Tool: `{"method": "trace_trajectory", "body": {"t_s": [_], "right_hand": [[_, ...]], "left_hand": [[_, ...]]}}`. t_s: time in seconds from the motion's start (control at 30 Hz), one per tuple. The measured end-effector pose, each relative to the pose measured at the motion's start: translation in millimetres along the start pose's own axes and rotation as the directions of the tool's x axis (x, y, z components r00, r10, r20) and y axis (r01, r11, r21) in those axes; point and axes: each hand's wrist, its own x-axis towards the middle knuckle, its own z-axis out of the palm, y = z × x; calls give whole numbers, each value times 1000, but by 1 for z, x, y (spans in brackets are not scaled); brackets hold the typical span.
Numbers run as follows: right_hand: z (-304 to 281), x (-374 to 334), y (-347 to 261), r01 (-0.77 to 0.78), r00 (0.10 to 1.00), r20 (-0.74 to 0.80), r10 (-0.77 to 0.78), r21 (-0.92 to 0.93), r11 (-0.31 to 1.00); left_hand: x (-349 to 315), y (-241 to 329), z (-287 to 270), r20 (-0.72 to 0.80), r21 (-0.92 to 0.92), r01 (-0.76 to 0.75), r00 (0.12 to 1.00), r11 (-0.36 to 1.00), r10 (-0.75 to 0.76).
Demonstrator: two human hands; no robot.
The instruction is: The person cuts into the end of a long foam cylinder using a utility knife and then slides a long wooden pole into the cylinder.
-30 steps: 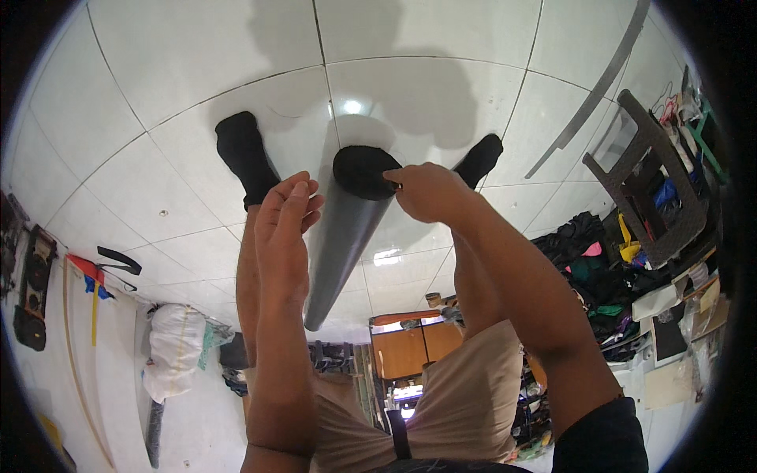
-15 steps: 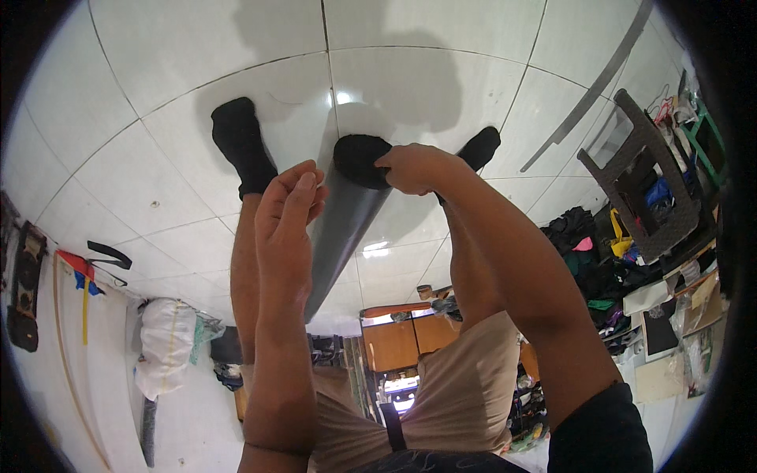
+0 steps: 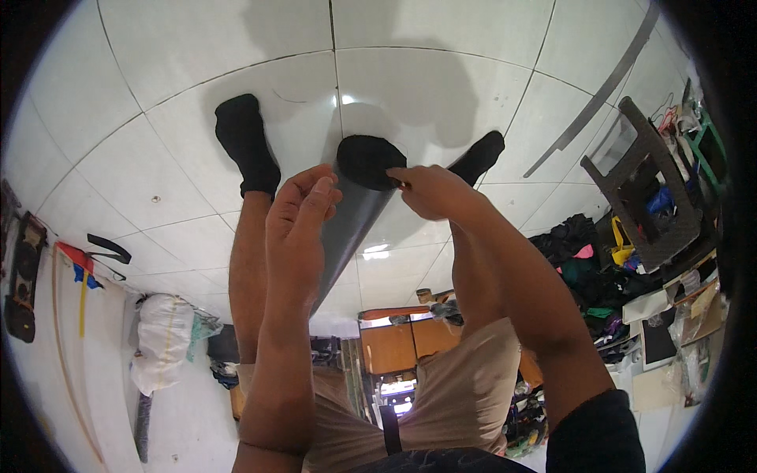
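Note:
A long dark grey tube [image 3: 355, 229] stands tilted between my lower legs, its black round end [image 3: 371, 162] facing up. At the right edge of that end, my right hand [image 3: 438, 191] has its fingers closed in a pinch, with the index fingertip on the black surface. The thumb side is partly hidden. My left hand [image 3: 298, 217] is just left of the tube, palm turned inward. Its fingers are bent toward the thumb, and I cannot make out anything between them. Whether this hand touches the tube is unclear.
Black-socked feet stand on white floor tiles [image 3: 410, 87] either side. A narrow grey strip [image 3: 595, 98] lies at upper right, near a dark woven plastic stool [image 3: 650, 189] and piled clothes [image 3: 572, 240]. A white sack [image 3: 162, 339] and a yellow stick [image 3: 83, 303] are at left.
Both hands and the tube's top sit slightly farther right in the picture. My right hand is a little lower and still at the rim of the black end.

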Motion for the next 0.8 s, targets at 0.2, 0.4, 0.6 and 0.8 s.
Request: {"method": "trace_trajectory", "body": {"t_s": [0.2, 0.4, 0.6, 0.8], "right_hand": [[9, -26, -14, -75, 997, -4, 76, 60, 995], [14, -25, -10, -90, 996, -22, 92, 81, 993], [31, -24, -2, -84, 978, -187, 96, 67, 994], [35, -45, -17, -164, 981, -86, 174, 115, 980]], "left_hand": [[0, -11, -7, -45, 0, 15, 999, 1000, -15], [-3, -10, -3, -9, 1, 19, 1000, 1000, -19], [1, -8, 6, 18, -23, -6, 1000, 1000, 7], [0, -14, -1, 5, -20, 6, 1000, 1000, -6]]}}
